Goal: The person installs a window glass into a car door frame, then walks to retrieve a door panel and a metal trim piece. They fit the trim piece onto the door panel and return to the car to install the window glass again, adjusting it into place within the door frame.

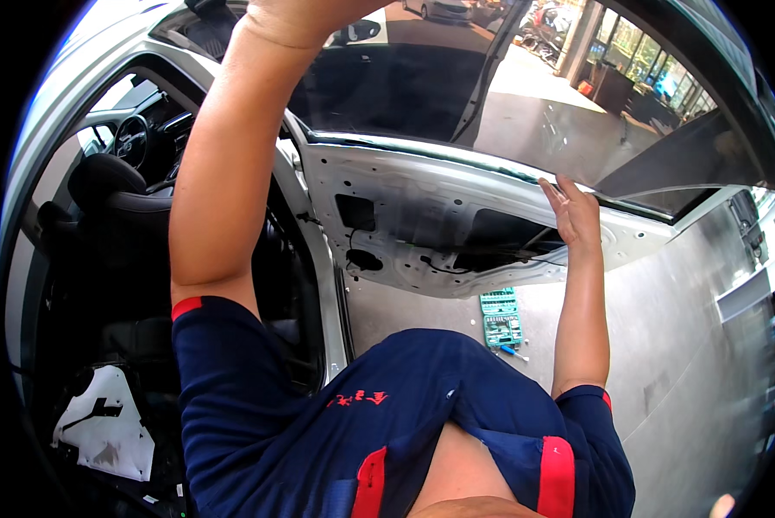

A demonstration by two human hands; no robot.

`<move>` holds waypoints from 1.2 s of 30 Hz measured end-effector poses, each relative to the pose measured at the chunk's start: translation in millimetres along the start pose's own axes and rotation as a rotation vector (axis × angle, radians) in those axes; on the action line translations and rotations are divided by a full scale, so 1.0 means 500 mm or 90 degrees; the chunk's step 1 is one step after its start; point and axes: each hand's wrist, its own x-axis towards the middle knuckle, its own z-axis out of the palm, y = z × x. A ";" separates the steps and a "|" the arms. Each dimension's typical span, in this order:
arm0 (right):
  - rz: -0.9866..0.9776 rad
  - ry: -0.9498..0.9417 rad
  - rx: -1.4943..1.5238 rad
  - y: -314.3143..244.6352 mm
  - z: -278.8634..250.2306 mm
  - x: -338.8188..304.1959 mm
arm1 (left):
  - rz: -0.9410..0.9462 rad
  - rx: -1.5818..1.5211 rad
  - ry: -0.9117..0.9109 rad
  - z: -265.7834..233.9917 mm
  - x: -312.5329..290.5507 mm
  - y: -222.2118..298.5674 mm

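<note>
A white car door (387,186) stands open before me, its inner panel bare metal with dark cutouts. Dark window glass (387,91) fills the frame above it. My left arm reaches up across the glass; only part of my left hand (305,15) shows at the top edge, its fingers out of view. At the right part of the door, my right hand (575,211) is raised with fingers stretched out. Their tips rest at the lower edge of the glass, by the sealing strip. Thin dark cables (444,266) hang along the inner panel.
Left of the door lies the car interior, with a dark seat (111,186) and a steering wheel (131,141). A white plate-like piece (111,432) lies inside, at lower left. On the grey floor (664,345) sits an open green tool case (501,319) beside a blue-handled tool (514,352).
</note>
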 end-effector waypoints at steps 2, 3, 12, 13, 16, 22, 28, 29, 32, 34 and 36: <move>0.028 -0.006 0.063 -0.008 0.006 -0.003 | -0.020 -0.006 -0.050 -0.004 -0.002 0.003; 0.037 -0.010 0.055 -0.010 0.009 -0.005 | -0.029 -0.010 -0.065 -0.004 -0.005 0.004; 0.114 -0.037 -0.096 -0.055 -0.042 -0.012 | -0.089 0.021 -0.126 0.005 -0.027 0.000; 0.114 -0.055 -0.133 -0.060 -0.051 -0.011 | -0.108 0.074 -0.170 -0.006 -0.021 0.008; 0.112 -0.059 -0.220 -0.062 -0.068 -0.009 | -0.101 0.131 -0.201 0.000 -0.053 0.004; 0.145 0.028 -0.371 -0.065 -0.069 -0.007 | -0.083 0.084 -0.194 0.004 -0.054 0.007; 0.038 0.039 -0.398 -0.028 -0.100 -0.011 | -0.060 0.054 -0.091 0.028 -0.082 0.009; 0.019 0.077 -0.379 -0.024 -0.104 -0.013 | -0.064 0.061 -0.102 0.029 -0.083 0.011; -0.031 0.099 -0.435 -0.027 -0.115 -0.016 | -0.035 0.069 -0.130 0.027 -0.070 0.018; -0.037 0.103 -0.437 -0.033 -0.123 -0.013 | -0.021 0.073 -0.143 0.030 -0.072 0.013; -0.078 0.131 -0.505 -0.049 -0.131 -0.016 | -0.008 0.077 -0.155 0.036 -0.084 0.016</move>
